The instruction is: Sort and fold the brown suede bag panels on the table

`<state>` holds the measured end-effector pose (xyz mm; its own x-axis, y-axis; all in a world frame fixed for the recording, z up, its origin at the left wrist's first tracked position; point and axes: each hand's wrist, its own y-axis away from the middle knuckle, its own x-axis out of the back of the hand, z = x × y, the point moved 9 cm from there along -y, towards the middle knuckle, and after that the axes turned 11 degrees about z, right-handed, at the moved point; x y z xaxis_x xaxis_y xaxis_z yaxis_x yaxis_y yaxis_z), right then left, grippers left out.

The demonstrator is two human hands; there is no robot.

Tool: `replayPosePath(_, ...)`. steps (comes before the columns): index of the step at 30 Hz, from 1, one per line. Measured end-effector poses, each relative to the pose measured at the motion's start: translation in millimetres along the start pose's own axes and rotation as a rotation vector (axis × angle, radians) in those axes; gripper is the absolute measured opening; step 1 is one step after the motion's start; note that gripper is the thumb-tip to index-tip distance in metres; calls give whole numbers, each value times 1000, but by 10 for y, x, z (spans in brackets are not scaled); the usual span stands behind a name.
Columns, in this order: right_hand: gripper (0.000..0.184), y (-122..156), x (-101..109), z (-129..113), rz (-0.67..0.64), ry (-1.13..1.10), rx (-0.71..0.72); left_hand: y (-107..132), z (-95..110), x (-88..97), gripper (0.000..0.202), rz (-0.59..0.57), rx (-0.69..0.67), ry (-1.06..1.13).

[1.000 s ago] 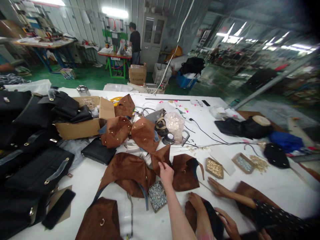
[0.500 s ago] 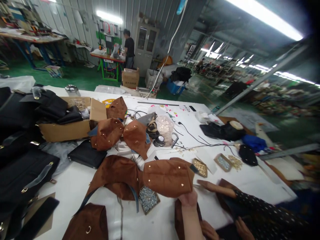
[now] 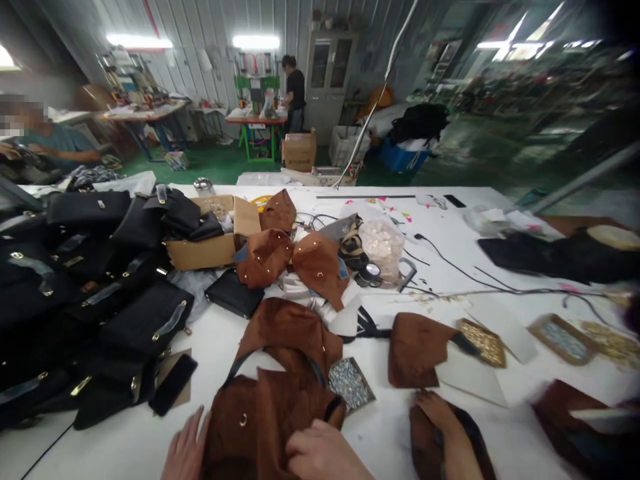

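Brown suede bag piece [image 3: 265,427] lies on the white table [image 3: 125,447] at the near edge, between both hands: the left hand [image 3: 185,453] rests flat and spread against its left side, the right hand [image 3: 320,457] presses on its lower right with fingers curled over the fabric, gripping nothing that I can tell. Handling it well probably means keeping the soft nap flat and the folds smoothed outward. It looks rumpled, rust-brown, with a small metal ring [image 3: 243,419] near its middle. Just beyond the right hand sits a tray of silver studs [image 3: 351,385]; a co-worker's hand [image 3: 440,417] rests further right.
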<state>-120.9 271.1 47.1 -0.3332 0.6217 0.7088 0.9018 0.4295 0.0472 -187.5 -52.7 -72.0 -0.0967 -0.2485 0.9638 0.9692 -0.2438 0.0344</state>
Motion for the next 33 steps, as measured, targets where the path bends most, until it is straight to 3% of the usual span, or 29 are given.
replayPosePath(2,19,-50,-590,-99,-30,205,80,12,-74,-104,82,-10,-18,-99)
replayPosePath(5,14,59,-1351,-60,-56,318,163,-58,-213,-274,86,-165,-29,-148)
replayPosePath(8,15,207,-1861,162,-86,320,103,-241,-481,-119,71,-154,133,-35)
replayPosePath(10,13,300,-2030,321,-129,320,14,-343,-631,61,56,-111,248,31)
replayPosePath(13,14,431,-2008,406,-191,247,-100,-443,-575,311,52,-38,228,-29)
replayPosePath(16,24,460,-1720,433,-96,42,-286,-456,-106,388,75,34,-61,-169)
replayPosePath(19,46,453,-1463,644,124,-48,-603,-289,427,96,96,-65,-389,-174)
replayPosePath(21,57,411,-1427,780,239,-3,-733,-193,600,-149,103,-115,-504,-193)
replayPosePath(24,96,243,-1579,936,252,31,-816,-193,584,-415,102,-143,-524,-252)
replayPosePath(26,95,136,-1608,1011,273,88,-856,-227,497,-470,100,-156,-503,-301)
replayPosePath(29,95,-20,-1457,1013,340,321,-810,-238,417,-393,104,-134,-480,-321)
replayPosePath(33,107,-133,-1444,1135,220,422,-818,-293,427,-206,103,23,-426,-290)
